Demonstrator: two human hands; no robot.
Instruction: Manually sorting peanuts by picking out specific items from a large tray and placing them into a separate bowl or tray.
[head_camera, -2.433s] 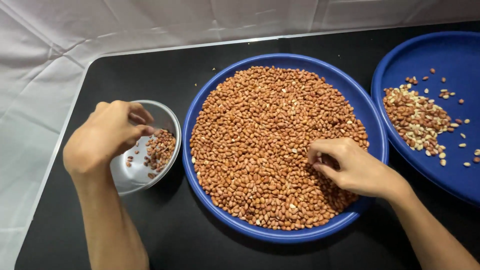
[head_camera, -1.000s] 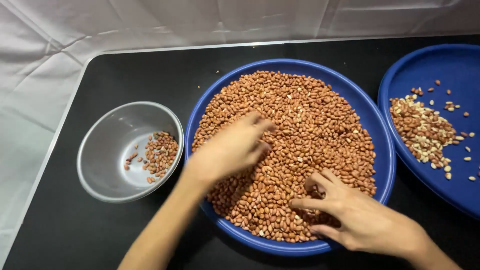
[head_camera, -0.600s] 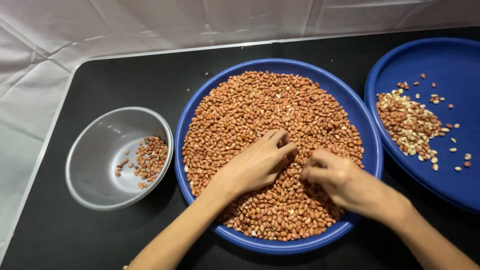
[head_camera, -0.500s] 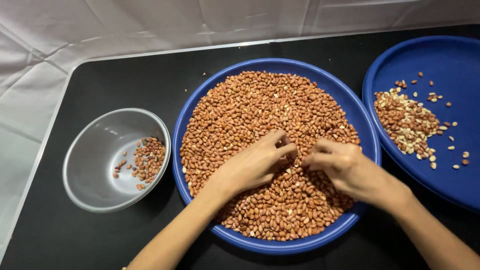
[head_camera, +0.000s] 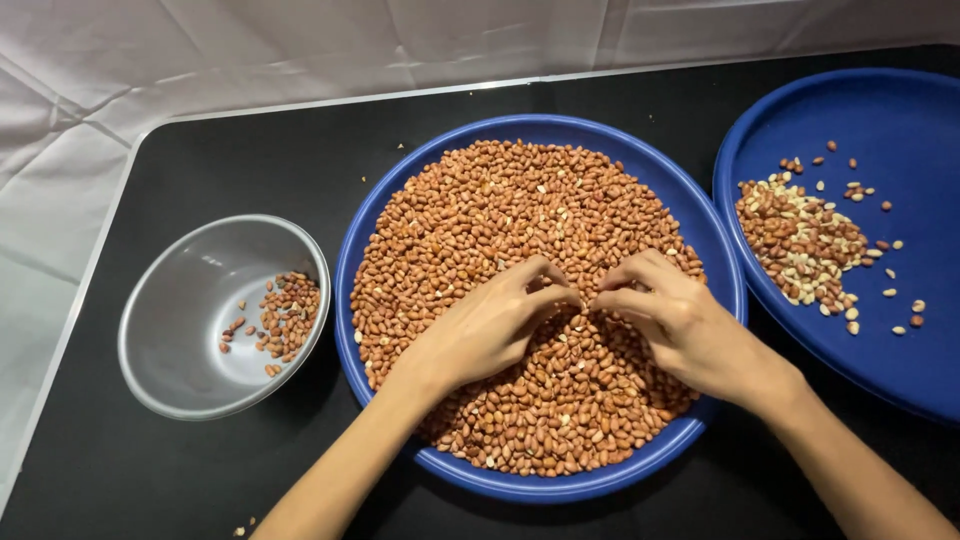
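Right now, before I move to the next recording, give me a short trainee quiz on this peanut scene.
1. True or false: both hands rest on the peanuts in the middle blue tray.
2. Which container holds the fewest peanuts? A. steel bowl B. middle blue tray C. right blue tray
3. Where do the fingertips of the left hand and right hand stand relative to each other?

Key: 1. True. 2. A. 3. Almost meeting, pinched over the peanuts near the tray's middle.
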